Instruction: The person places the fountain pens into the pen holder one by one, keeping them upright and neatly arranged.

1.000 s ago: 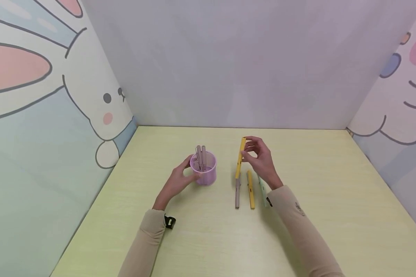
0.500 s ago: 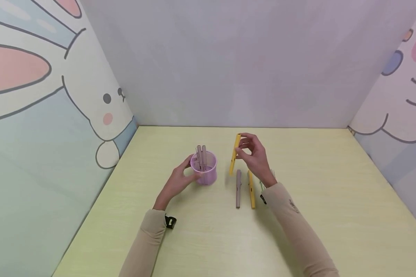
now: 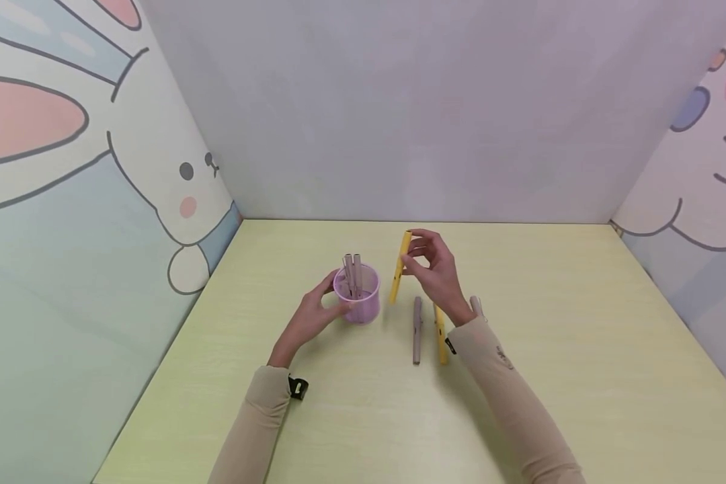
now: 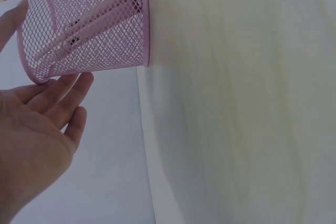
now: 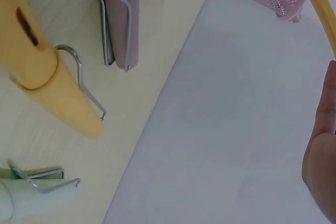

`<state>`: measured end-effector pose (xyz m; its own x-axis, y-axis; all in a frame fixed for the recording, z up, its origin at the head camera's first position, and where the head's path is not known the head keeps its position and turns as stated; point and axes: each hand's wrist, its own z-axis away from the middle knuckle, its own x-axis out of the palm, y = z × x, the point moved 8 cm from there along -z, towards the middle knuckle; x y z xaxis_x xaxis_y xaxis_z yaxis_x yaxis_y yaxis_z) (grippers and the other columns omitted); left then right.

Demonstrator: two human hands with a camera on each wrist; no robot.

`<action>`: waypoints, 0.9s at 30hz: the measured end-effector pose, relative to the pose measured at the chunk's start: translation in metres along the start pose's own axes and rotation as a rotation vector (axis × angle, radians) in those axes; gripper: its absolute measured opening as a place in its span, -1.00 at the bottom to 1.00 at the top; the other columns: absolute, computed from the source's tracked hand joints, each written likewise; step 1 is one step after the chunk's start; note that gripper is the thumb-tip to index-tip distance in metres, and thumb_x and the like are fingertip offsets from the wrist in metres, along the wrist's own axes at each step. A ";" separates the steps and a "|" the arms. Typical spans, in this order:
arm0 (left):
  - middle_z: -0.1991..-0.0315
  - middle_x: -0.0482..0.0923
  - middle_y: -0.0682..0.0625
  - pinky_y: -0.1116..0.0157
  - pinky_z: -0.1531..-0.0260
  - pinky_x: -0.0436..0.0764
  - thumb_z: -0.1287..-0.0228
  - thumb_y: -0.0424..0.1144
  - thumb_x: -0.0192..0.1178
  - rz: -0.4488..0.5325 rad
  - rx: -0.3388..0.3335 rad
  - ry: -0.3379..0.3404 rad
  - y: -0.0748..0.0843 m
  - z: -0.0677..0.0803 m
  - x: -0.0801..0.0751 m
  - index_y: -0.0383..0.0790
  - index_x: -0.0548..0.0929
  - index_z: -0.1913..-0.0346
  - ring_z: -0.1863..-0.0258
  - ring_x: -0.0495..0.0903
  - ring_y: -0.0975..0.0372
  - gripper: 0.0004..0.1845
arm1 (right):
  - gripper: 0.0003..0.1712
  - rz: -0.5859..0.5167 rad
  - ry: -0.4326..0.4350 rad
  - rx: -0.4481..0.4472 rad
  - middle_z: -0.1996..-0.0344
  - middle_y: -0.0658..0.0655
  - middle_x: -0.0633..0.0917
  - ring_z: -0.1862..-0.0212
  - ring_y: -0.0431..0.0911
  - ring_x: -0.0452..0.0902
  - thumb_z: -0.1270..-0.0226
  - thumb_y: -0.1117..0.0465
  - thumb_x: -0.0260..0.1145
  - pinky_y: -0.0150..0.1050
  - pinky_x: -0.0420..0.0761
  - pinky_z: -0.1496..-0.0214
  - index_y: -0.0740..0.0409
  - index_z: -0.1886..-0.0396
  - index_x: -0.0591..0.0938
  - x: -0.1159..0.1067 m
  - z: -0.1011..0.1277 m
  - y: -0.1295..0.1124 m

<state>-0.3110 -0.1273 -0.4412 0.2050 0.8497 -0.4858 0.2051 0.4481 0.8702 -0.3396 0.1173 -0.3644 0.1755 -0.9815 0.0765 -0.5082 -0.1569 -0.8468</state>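
My left hand [image 3: 311, 317] holds a pink mesh pen cup [image 3: 366, 310] by its side, thumb in front and fingers behind. Several mauve pens [image 3: 352, 274] stand in the cup; through the mesh in the left wrist view, the pens [image 4: 89, 22] lean to one side. My right hand [image 3: 438, 272] pinches a yellow pen [image 3: 400, 267] near its upper part, tilted and just right of the cup's rim. On the table below lie a mauve pen [image 3: 417, 331] and another yellow pen [image 3: 441, 339], partly under the right forearm.
A light green pen [image 5: 39, 198] with a wire clip lies beside the yellow one in the right wrist view. A greyish pen end [image 3: 476, 306] shows past the right wrist. Walls with cartoon drawings [image 3: 157, 168] border the pale yellow table [image 3: 363, 417].
My right hand has carried the yellow pen leftward, from over the lying pens to near the cup. The left hand and cup have stayed nearly still.
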 end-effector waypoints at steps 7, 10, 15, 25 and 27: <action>-0.47 0.40 -0.11 -0.26 -0.38 0.26 -0.36 -0.04 0.39 -0.001 0.012 0.003 0.001 0.000 0.000 -0.10 0.21 -0.64 -0.45 0.35 -0.09 -0.11 | -0.46 0.018 -0.004 -0.007 0.13 0.34 0.57 0.15 0.01 0.60 -0.33 0.65 0.27 -0.16 0.77 0.29 0.49 -0.29 0.41 0.007 -0.004 -0.002; -0.47 0.40 -0.11 -0.24 -0.39 0.25 -0.36 -0.04 0.40 -0.006 0.011 0.003 0.001 0.000 0.000 -0.10 0.21 -0.63 -0.45 0.35 -0.08 -0.11 | -0.46 0.014 0.002 -0.012 0.11 0.32 0.58 0.15 0.00 0.59 -0.34 0.64 0.27 -0.16 0.77 0.30 0.50 -0.30 0.40 0.010 -0.006 -0.003; -0.47 0.40 -0.11 -0.25 -0.40 0.24 -0.35 -0.03 0.40 -0.009 0.010 0.006 0.003 0.001 0.000 -0.10 0.22 -0.63 -0.45 0.35 -0.07 -0.12 | -0.47 0.006 0.007 -0.030 0.10 0.29 0.58 0.15 -0.01 0.59 -0.36 0.62 0.27 -0.16 0.77 0.29 0.49 -0.30 0.40 0.014 -0.009 -0.003; -0.48 0.40 -0.11 -0.24 -0.39 0.25 -0.36 -0.03 0.40 -0.001 0.008 0.003 0.004 0.001 -0.001 -0.10 0.22 -0.63 -0.45 0.35 -0.06 -0.12 | -0.47 0.019 0.003 -0.028 0.11 0.32 0.56 0.15 -0.02 0.59 -0.37 0.62 0.26 -0.18 0.77 0.28 0.49 -0.30 0.39 0.020 -0.012 -0.004; -0.48 0.39 -0.10 -0.24 -0.39 0.26 -0.35 -0.03 0.40 0.003 0.007 0.003 0.003 0.001 0.000 -0.10 0.22 -0.63 -0.45 0.35 -0.07 -0.12 | -0.47 0.010 0.004 -0.031 0.11 0.33 0.56 0.15 -0.07 0.59 -0.36 0.64 0.24 -0.18 0.77 0.28 0.49 -0.29 0.39 0.021 -0.013 -0.005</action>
<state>-0.3099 -0.1263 -0.4383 0.2029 0.8516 -0.4834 0.2109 0.4440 0.8708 -0.3444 0.0959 -0.3521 0.1666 -0.9835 0.0706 -0.5359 -0.1504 -0.8308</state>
